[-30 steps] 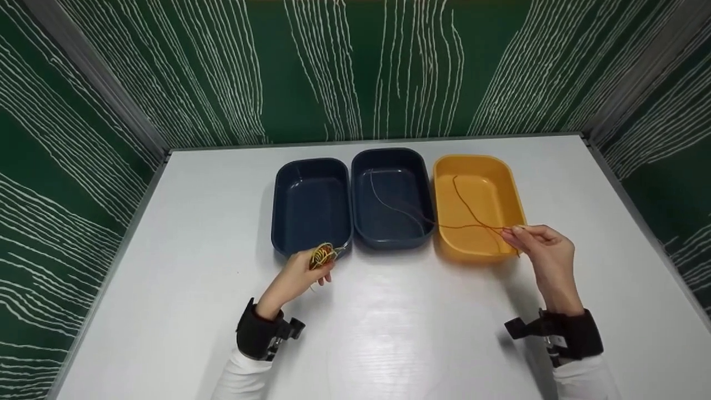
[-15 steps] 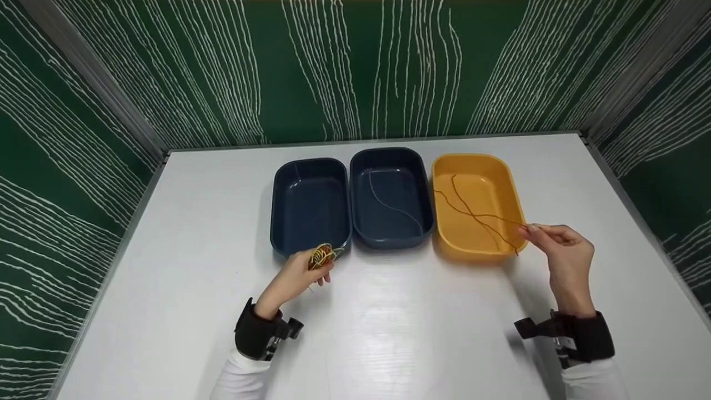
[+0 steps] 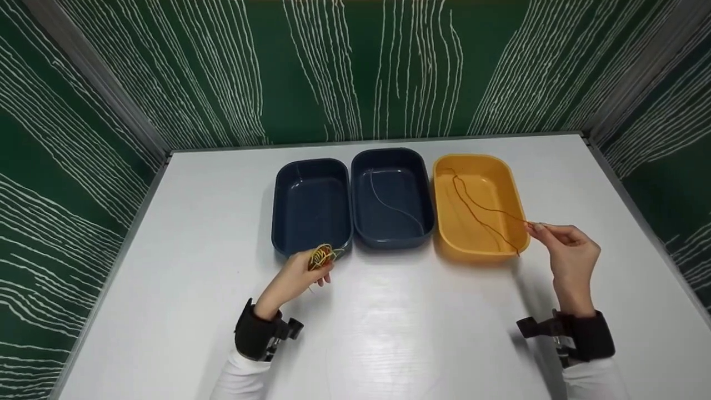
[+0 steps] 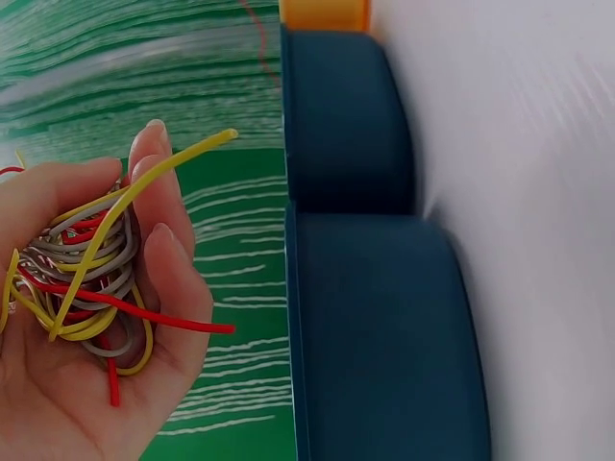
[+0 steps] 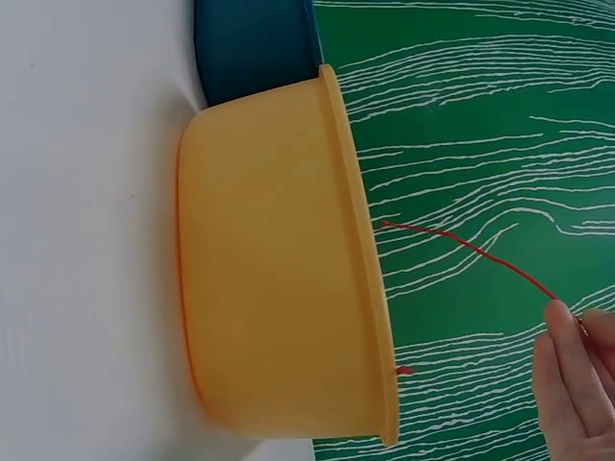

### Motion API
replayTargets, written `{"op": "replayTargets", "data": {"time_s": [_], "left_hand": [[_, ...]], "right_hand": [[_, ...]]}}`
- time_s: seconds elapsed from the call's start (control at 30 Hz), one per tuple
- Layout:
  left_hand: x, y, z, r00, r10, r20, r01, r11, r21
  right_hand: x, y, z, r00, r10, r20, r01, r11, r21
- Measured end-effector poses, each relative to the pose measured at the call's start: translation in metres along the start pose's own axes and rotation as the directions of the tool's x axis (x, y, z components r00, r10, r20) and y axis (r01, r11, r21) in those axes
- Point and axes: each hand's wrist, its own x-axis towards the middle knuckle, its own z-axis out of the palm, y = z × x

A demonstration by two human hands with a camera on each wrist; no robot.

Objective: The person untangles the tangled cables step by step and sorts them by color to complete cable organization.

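In the head view, my left hand [image 3: 294, 278] holds a tangle of wires [image 3: 323, 255] by the front of the left blue bin [image 3: 280, 222]. Up close in the left wrist view, the tangle [image 4: 91, 279] mixes yellow, red and grey strands, with fingers curled round it. My right hand [image 3: 569, 258] pinches the end of a thin red wire [image 3: 491, 209] just off the right side of the yellow bin [image 3: 472, 256]. The rest of that wire trails into the bin. A second red wire [image 3: 489, 226] lies there, its near end poking over the front rim.
Between the left and yellow bins stands another blue bin [image 3: 389, 243], with a thin grey wire [image 3: 399, 210] on its floor. The three bins form a row on a white table [image 3: 377, 333]. Green panels [image 3: 300, 72] with white wavy lines rise behind and at the sides.
My right hand has moved right, drawing the held red wire out of the middle blue bin's area so that it now lies within the yellow bin. The left hand has stayed put.
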Motion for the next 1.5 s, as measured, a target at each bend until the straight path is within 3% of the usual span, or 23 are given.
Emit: {"op": "replayTargets", "data": {"time_s": [0.17,0.27,0.33,0.53,0.57,0.7,0.77,0.93,1.2,1.3,1.5], "left_hand": [[0.001,-0.001,0.000,1.000,-0.003,-0.003,0.003,1.000,0.009],[0.001,0.000,0.000,1.000,0.004,-0.002,-0.004,1.000,0.011],[0.001,0.001,-0.001,1.000,0.003,-0.004,-0.003,1.000,0.011],[0.001,0.001,-0.001,1.000,0.009,-0.009,-0.009,1.000,0.013],[0.001,0.001,-0.001,1.000,0.010,-0.008,-0.010,1.000,0.012],[0.001,0.002,-0.001,1.000,0.008,-0.002,-0.008,1.000,0.015],[0.001,0.002,-0.001,1.000,0.006,0.001,-0.006,1.000,0.013],[0.002,0.005,0.000,1.000,-0.012,0.007,0.012,1.000,0.017],[0.002,0.006,0.001,1.000,0.000,0.011,0.000,1.000,0.014],[0.003,0.007,0.001,1.000,0.002,0.020,-0.002,1.000,0.007],[0.005,0.011,0.003,1.000,0.001,0.027,-0.001,1.000,0.017]], "right_hand": [[0.002,0.007,-0.001,1.000,-0.006,0.024,0.008,0.994,-0.106],[0.006,0.018,-0.007,0.997,-0.042,0.060,0.055,0.967,-0.247],[0.013,0.033,-0.019,0.992,-0.076,0.105,0.103,0.954,-0.283],[0.034,0.070,-0.051,0.975,-0.118,0.188,0.201,0.827,-0.525],[0.033,0.070,-0.048,0.976,-0.121,0.179,0.206,0.776,-0.596],[0.020,0.057,-0.028,0.964,-0.153,0.217,0.262,0.683,-0.682],[0.012,0.049,-0.016,0.951,-0.181,0.250,0.308,0.620,-0.721],[0.006,0.044,-0.004,0.931,-0.183,0.317,0.365,0.526,-0.768],[0.006,0.047,-0.005,0.917,-0.161,0.364,0.396,0.474,-0.787],[0.003,0.045,-0.003,0.908,-0.180,0.379,0.417,0.474,-0.775],[-0.004,0.037,0.010,0.865,-0.252,0.435,0.501,0.496,-0.709]]}}
